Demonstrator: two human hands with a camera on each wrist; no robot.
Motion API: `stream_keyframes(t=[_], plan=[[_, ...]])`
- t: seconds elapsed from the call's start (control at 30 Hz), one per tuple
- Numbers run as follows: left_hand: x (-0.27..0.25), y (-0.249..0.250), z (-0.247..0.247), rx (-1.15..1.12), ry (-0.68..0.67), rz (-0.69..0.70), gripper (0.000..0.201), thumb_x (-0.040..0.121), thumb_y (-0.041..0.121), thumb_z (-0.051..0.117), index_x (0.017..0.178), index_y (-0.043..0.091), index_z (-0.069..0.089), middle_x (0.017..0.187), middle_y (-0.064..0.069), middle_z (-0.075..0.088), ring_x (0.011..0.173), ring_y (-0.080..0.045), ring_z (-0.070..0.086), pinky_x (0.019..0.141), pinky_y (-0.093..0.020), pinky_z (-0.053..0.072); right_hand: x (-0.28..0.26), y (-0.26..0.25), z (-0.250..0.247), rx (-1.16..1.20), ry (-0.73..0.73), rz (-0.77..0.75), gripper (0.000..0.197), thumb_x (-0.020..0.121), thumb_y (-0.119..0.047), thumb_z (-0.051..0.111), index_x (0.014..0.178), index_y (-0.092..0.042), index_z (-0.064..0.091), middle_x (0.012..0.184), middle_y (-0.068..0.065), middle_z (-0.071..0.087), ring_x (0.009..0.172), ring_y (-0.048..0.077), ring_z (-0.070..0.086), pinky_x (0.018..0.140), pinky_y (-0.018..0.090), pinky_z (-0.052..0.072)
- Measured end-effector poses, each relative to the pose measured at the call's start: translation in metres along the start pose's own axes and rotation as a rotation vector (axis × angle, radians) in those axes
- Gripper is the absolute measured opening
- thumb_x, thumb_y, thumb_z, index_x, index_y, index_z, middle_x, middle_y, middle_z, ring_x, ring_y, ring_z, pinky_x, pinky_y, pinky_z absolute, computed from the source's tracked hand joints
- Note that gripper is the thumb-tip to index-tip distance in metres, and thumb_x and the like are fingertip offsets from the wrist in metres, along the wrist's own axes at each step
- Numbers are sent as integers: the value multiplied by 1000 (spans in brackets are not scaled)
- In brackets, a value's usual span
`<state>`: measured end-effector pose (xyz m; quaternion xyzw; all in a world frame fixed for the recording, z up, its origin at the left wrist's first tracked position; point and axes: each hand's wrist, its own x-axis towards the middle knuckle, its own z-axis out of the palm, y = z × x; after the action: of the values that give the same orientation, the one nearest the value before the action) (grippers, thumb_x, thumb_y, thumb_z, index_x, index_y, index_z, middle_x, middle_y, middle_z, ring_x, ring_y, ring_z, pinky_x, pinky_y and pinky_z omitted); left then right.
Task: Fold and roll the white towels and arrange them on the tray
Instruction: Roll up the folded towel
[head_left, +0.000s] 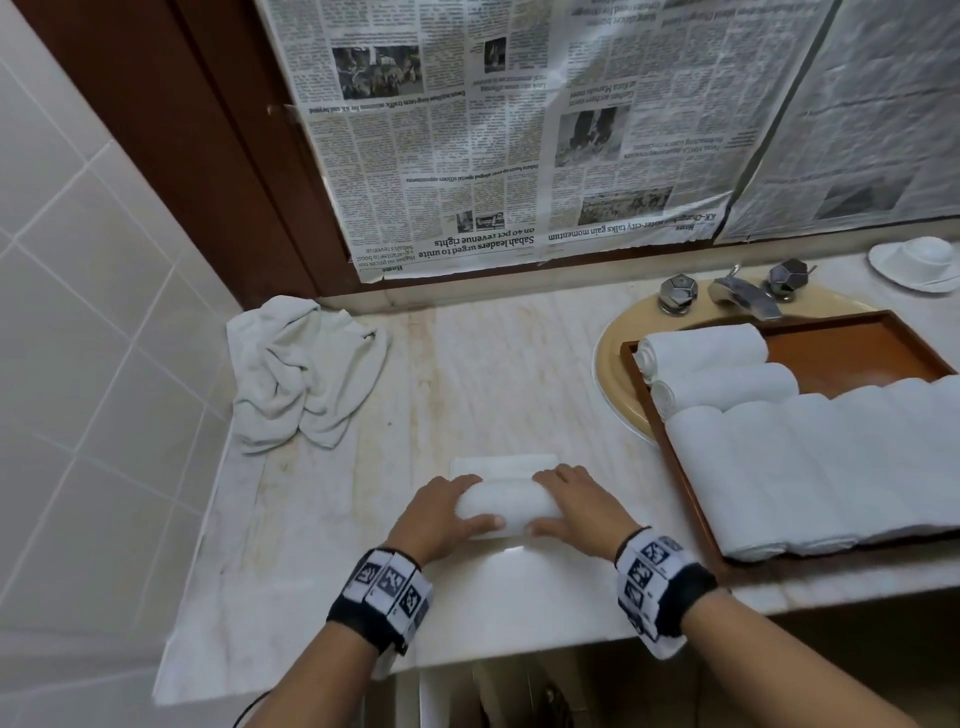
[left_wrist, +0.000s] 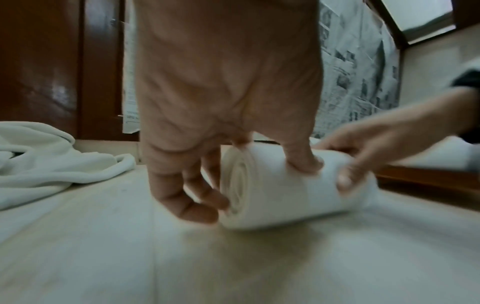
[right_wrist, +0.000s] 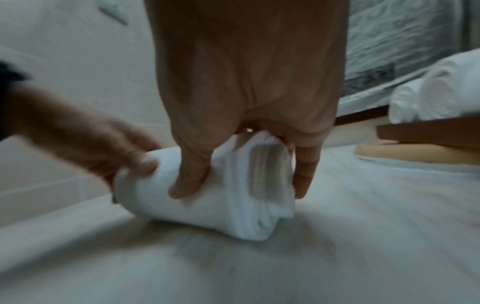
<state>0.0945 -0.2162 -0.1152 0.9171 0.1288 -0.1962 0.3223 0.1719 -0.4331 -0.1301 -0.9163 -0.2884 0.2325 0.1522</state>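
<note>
A white towel (head_left: 506, 501) lies on the marble counter, mostly rolled, with a short flat strip still spread beyond the roll. My left hand (head_left: 448, 512) grips the roll's left end, thumb on the near side and fingers over the top. My right hand (head_left: 574, 506) grips the right end the same way. The left wrist view shows the spiral end of the roll (left_wrist: 283, 189) beside my left hand (left_wrist: 231, 181). The right wrist view shows the towel (right_wrist: 207, 197) held under my right hand (right_wrist: 239, 185). The brown tray (head_left: 857, 348) at the right holds several rolled towels (head_left: 810, 467).
A crumpled white towel (head_left: 304, 371) lies at the counter's back left, by the tiled wall. The tray sits over a yellow sink (head_left: 618, 364) with a chrome tap (head_left: 743, 293). A white dish (head_left: 917, 262) stands at the back right. Newspaper (head_left: 519, 130) covers the wall behind.
</note>
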Motion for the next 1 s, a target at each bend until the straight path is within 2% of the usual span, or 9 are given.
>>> stream_keyframes(t=[0.13, 0.23, 0.33, 0.43, 0.5, 0.63, 0.7, 0.8, 1.0], plan=[[-18, -5, 22, 116, 183, 46, 80, 78, 59, 70, 147, 46, 31, 146, 8, 35, 129, -18, 40, 96, -38, 47, 10, 5, -23, 154, -163, -5, 59, 78, -53, 75, 124, -20, 56, 123, 0, 57, 111, 20, 52, 93, 33, 43], [-20, -10, 20, 109, 91, 60, 76, 75, 62, 71, 141, 47, 38, 127, 7, 47, 116, -17, 51, 91, -36, 48, 7, 6, -28, 196, -256, 25, 52, 78, -55, 73, 116, -23, 57, 114, -2, 60, 104, 19, 55, 86, 32, 46], [-10, -14, 7, 47, -54, 32, 78, 65, 66, 77, 135, 44, 49, 119, 5, 56, 113, -17, 54, 95, -34, 46, -4, 11, -21, 267, -258, 46, 70, 82, -60, 68, 138, -27, 43, 127, 1, 54, 108, 20, 54, 80, 29, 47], [0, -10, -7, 25, -148, -1, 70, 70, 59, 81, 132, 36, 57, 121, 7, 62, 113, -15, 55, 91, -28, 43, -16, 11, -14, 154, -165, -48, 81, 85, -60, 63, 150, -37, 21, 146, -1, 36, 128, 22, 40, 98, 39, 44], [8, -7, -13, 32, -203, -35, 66, 72, 60, 79, 129, 34, 60, 120, 7, 63, 111, -15, 56, 88, -28, 43, -18, 11, -13, 51, -146, -72, 87, 84, -60, 64, 152, -39, 14, 152, -5, 23, 135, 21, 30, 102, 45, 43], [18, -1, -19, 80, -252, -65, 61, 65, 74, 71, 116, 43, 61, 127, 3, 50, 116, -21, 53, 99, -36, 45, -5, 14, -15, 44, -204, -31, 98, 82, -62, 65, 156, -32, 8, 156, -4, 20, 139, 22, 27, 107, 45, 37], [20, 3, -20, 78, -263, -79, 58, 68, 73, 70, 115, 40, 59, 125, 2, 56, 111, -20, 56, 93, -35, 49, 4, 15, -21, 79, -250, -14, 102, 79, -64, 67, 156, -29, 12, 153, -1, 27, 138, 22, 28, 110, 43, 34], [19, 12, -21, 16, -282, -151, 58, 78, 57, 72, 127, 32, 54, 122, 3, 61, 105, -18, 59, 80, -31, 54, 14, 14, -29, 99, -304, 0, 98, 74, -65, 71, 153, -27, 26, 141, 2, 40, 132, 23, 37, 108, 41, 35], [13, 28, -19, 58, -338, -229, 61, 77, 53, 71, 127, 23, 56, 125, -1, 60, 108, -22, 58, 83, -31, 51, 9, 11, -28, 105, -341, 17, 78, 69, -64, 77, 128, -20, 51, 118, 2, 52, 107, 21, 53, 93, 37, 47]])
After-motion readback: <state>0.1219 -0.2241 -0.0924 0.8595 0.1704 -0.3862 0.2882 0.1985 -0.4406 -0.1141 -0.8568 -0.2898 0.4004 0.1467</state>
